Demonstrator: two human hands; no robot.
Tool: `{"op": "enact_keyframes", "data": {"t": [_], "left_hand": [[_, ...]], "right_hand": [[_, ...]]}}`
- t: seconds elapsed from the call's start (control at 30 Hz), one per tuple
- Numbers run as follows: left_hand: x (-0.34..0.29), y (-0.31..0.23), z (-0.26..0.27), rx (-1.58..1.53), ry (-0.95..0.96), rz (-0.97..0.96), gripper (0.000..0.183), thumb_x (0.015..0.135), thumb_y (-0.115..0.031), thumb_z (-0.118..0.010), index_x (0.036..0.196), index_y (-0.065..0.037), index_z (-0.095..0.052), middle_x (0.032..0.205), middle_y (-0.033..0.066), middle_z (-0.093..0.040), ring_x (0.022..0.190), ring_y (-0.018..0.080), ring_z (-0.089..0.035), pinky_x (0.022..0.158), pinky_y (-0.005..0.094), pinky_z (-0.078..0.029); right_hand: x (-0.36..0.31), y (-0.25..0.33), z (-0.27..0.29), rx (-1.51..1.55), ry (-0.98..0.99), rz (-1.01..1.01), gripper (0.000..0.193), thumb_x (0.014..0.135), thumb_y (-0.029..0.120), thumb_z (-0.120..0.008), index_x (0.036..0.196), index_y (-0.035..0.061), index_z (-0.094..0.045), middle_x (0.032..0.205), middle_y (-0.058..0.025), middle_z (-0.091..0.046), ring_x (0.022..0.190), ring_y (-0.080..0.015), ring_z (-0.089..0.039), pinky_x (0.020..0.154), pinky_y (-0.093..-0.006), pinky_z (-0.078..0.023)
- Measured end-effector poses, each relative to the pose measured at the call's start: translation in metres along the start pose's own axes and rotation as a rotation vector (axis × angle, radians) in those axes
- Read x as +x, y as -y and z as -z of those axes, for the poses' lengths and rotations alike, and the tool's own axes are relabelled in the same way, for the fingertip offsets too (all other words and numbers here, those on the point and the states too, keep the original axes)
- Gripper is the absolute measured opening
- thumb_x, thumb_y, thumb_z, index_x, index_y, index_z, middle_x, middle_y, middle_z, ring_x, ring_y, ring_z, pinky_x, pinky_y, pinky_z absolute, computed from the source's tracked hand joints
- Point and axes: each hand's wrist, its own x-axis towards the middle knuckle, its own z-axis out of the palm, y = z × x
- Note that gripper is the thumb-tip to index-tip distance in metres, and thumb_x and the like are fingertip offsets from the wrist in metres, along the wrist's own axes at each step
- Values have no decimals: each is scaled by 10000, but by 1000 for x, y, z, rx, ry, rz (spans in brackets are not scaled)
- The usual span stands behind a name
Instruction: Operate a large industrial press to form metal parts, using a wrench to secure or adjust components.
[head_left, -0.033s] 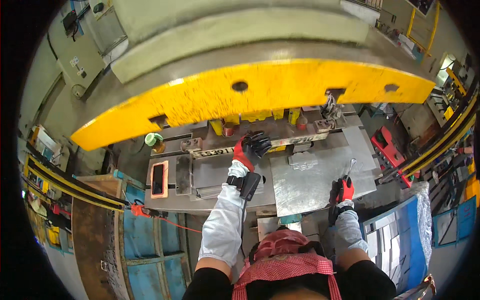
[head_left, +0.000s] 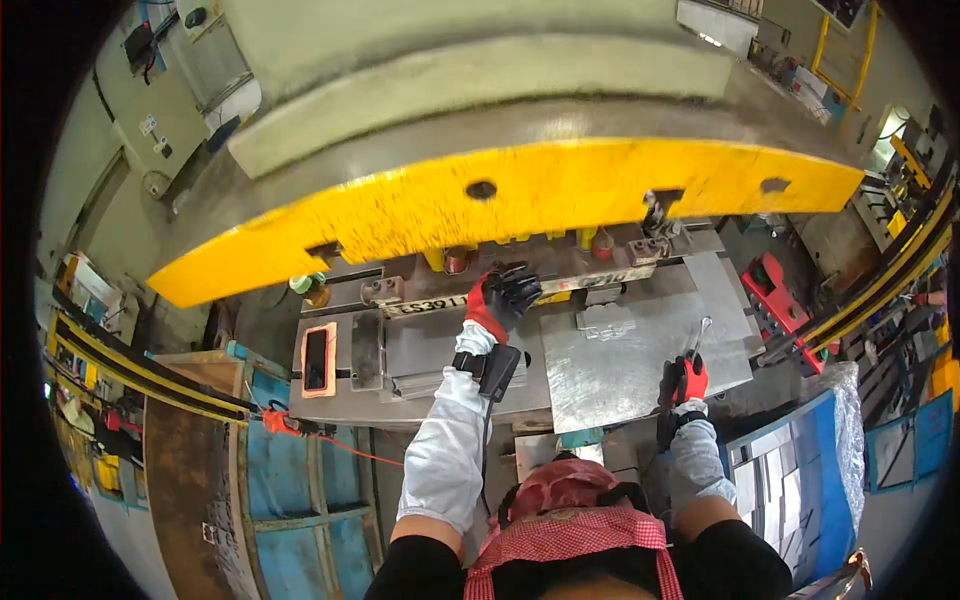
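Observation:
My left hand [head_left: 508, 296], in a red and black glove, reaches to the near edge of the metal die block [head_left: 590, 286] below the press. Its fingers are stretched out and I see nothing in them. Under that wrist lies a stack of grey metal sheets [head_left: 425, 345]. My right hand [head_left: 683, 382], gloved alike, is closed around a slim silver tool with a rounded end [head_left: 705, 328], pointing away from me. It is at the right edge of a large flat metal plate [head_left: 590, 375]. A small cut metal piece [head_left: 606, 321] rests on the plate's far part.
A yellow press beam [head_left: 560, 185] spans above the die. A phone [head_left: 317, 360] lies on an orange-edged pad at left. A green-capped bottle [head_left: 312, 288] stands behind it. Blue-framed bins [head_left: 300, 480] sit lower left, a red tool case [head_left: 775, 298] at right. Yellow-black guard bars flank both sides.
The yellow press beam has come down and now covers more of the yellow parts and the bottle behind it. Both hands, the tool and the plate look unmoved.

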Motion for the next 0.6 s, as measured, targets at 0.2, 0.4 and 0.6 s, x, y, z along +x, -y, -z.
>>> {"op": "enact_keyframes", "data": {"t": [0.2, 0.4, 0.6], "left_hand": [[7, 4, -3, 42, -75, -22, 453, 895, -356, -405, 1122, 22, -509, 1060, 203, -576, 947, 346, -579, 864, 456, -476], [6, 1, 8, 32, 83, -36, 461, 889, -354, -425, 1153, 18, -488, 1056, 193, -586, 926, 331, -591, 839, 436, -492], [10, 3, 22, 200, -21, 19, 404, 914, -378, -412, 1099, -38, -530, 1040, 152, -596, 882, 291, -601, 805, 393, -493]], "right_hand": [[24, -17, 17, -29, 29, 120, 105, 792, 149, -582, 837, 102, -500, 566, -14, -464, 413, -149, -457, 371, -299, -373], [6, -5, 3, -142, 18, 179, 132, 802, 187, -589, 856, 109, -497, 575, -22, -485, 403, -144, -459, 363, -303, -379], [-7, 8, 0, -44, 45, 24, 148, 800, 177, -573, 904, 129, -481, 563, -43, -479, 406, -179, -466, 351, -322, -379]]}}
